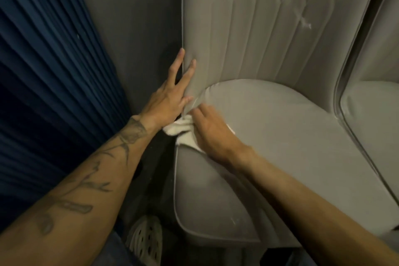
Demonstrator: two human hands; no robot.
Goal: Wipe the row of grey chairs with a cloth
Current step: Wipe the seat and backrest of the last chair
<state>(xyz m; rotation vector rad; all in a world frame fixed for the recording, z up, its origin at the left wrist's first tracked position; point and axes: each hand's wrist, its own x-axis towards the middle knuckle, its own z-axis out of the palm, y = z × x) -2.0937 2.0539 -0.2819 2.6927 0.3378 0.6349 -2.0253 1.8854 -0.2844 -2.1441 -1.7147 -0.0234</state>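
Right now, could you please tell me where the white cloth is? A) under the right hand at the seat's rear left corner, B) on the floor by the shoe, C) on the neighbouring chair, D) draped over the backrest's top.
A: the right hand holds the white cloth bunched where the seat meets the backrest, whose edge the left hand touches.

Grey upholstered chair (pixel 269 136), quilted backrest, rounded seat, white cloth (pixel 181 129) bunched at rear left seat corner, second grey chair (pixel 371 114) just beside
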